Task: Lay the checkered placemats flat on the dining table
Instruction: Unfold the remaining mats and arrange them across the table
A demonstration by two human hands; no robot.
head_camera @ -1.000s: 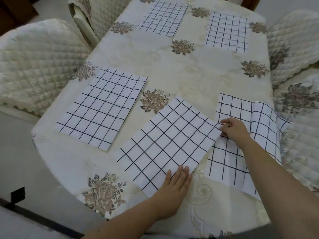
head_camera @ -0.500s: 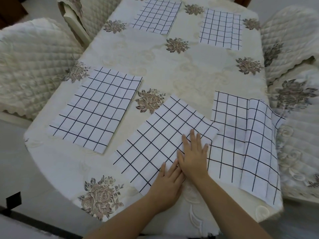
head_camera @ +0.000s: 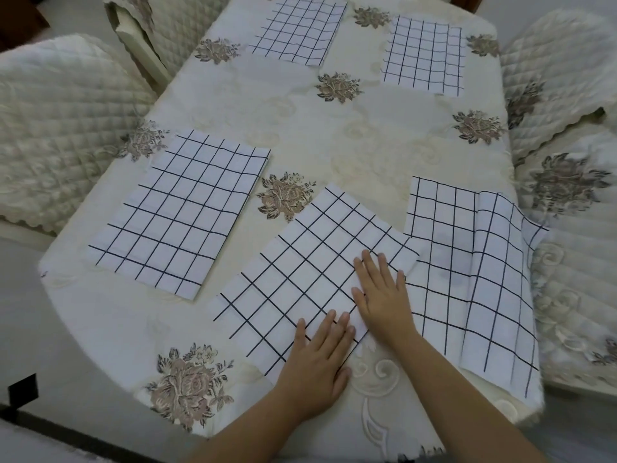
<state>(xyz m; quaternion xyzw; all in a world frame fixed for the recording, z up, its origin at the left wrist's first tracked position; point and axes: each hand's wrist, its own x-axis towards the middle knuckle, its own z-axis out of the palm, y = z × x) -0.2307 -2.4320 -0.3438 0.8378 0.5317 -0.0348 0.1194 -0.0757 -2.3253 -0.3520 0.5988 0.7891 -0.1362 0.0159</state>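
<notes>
Both hands flat, fingers spread and gripping nothing, left hand (head_camera: 314, 365) and right hand (head_camera: 384, 295) pressing the near corner of the skewed middle placemat (head_camera: 307, 272), its right corner overlapping the rumpled right placemat (head_camera: 474, 279) overhanging the worktop (head_camera: 334, 135) edge; bare cloth centre, no readable text.

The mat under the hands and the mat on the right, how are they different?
The middle placemat lies flat and turned crooked; the right placemat has a raised fold. The middle one sits fully on the table; the right one hangs over the edge. Both hands, left and right, press the middle one only. Both are white with dark checks.
</notes>
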